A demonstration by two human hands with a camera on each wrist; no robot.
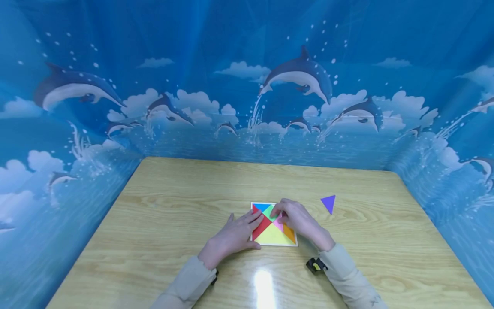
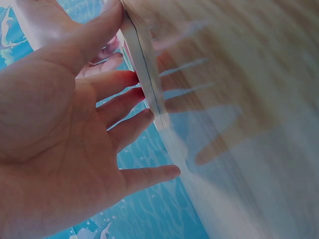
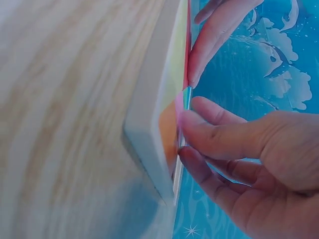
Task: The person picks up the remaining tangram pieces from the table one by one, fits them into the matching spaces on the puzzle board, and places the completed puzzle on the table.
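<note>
A square tangram puzzle in a white tray [image 1: 275, 245] lies on the table. In it show a red triangle [image 1: 260, 228], a large yellow triangle [image 1: 275, 236], a blue piece [image 1: 261, 207], a green piece [image 1: 269, 210], a pink piece [image 1: 277, 224] and an orange piece [image 1: 288, 233]. My left hand [image 1: 237, 234] rests at the tray's left side, fingers spread, tips over the red triangle. With bent fingers my right hand [image 1: 299, 219] touches the green and pink pieces; whether it pinches one is unclear. Its palm hides the tray's upper right corner.
A purple triangle [image 1: 329, 204] lies apart on the wooden table [image 1: 185, 193], right of and beyond the right hand. Blue curtains [image 1: 247, 38] with dolphins enclose the table at the back and both sides.
</note>
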